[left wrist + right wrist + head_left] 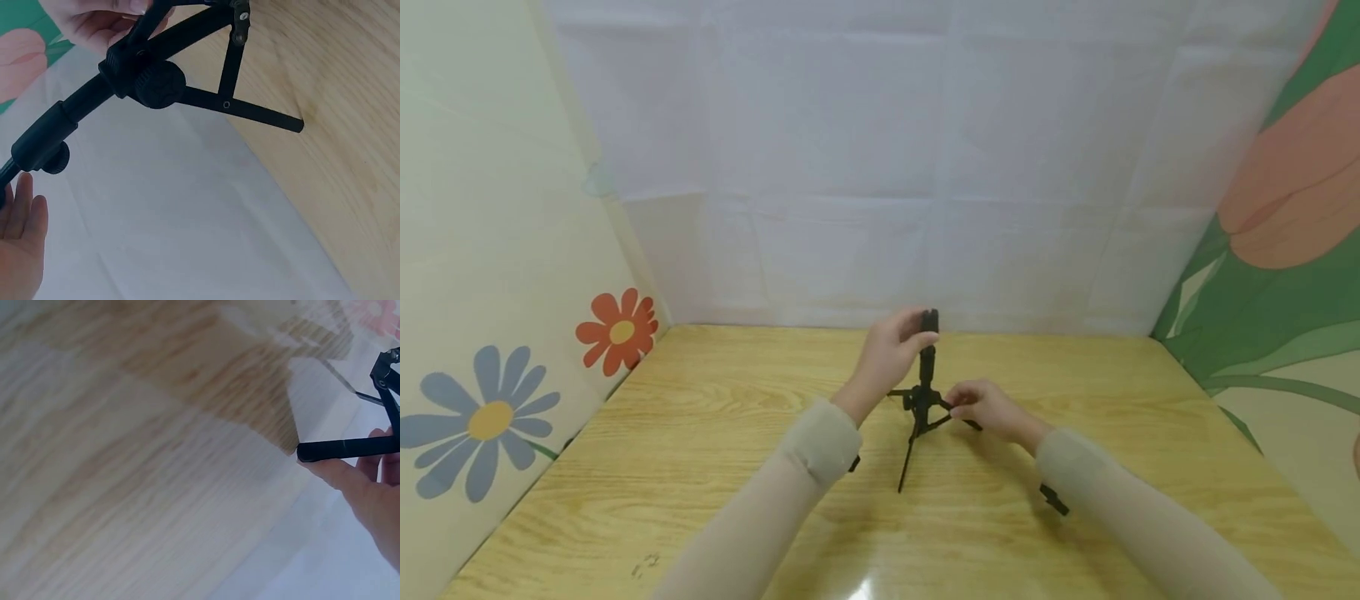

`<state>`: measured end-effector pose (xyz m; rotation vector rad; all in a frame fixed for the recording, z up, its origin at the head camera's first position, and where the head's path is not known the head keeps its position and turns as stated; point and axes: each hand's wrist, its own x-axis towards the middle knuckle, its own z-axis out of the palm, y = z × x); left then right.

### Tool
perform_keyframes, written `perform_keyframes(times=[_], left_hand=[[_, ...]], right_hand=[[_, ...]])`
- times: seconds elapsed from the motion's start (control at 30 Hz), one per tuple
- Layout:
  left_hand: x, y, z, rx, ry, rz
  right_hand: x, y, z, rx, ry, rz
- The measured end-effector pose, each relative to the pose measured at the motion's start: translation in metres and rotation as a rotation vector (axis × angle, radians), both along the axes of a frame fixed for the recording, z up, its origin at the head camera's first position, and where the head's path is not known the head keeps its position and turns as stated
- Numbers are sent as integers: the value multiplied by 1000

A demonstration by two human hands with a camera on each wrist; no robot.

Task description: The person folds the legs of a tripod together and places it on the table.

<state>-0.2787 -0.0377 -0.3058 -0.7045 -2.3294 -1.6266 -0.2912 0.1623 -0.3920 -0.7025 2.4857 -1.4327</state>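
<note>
A small black tripod (923, 400) stands upright on the table with its legs spread. My left hand (886, 354) holds it near the top, thumb on the near side of the post and fingers behind. In the left wrist view, the post (87, 97) runs past two round knobs, and part of my left hand (22, 250) shows at its top end. Lower down, my right hand (988, 408) pinches one leg on the right side. The right wrist view shows that leg (347, 449) lying along my thumb, the other fingers partly hidden behind it.
The wood-grain table (737, 500) extends around the tripod. A creased white sheet (850, 167) hangs behind it, with flower-printed panels at left (512, 250) and right (1292, 250). Small black pieces show beside the left cuff (854, 463) and the right cuff (1053, 500).
</note>
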Motion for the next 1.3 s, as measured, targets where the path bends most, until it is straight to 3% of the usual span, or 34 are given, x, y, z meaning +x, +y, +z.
perform_keyframes(times=[0.2, 0.7, 1.1, 1.3], left_hand=[[2, 1, 1, 27, -1, -1], [4, -2, 3, 69, -107, -37], [-4, -12, 4, 32, -155, -160], [-3, -11, 1, 36, -121, -112]], right_hand=[[1, 0, 1, -10, -18, -18], [1, 0, 0, -75, -65, 0], [-1, 1, -2, -96, -69, 31], [0, -1, -2, -96, -87, 12]])
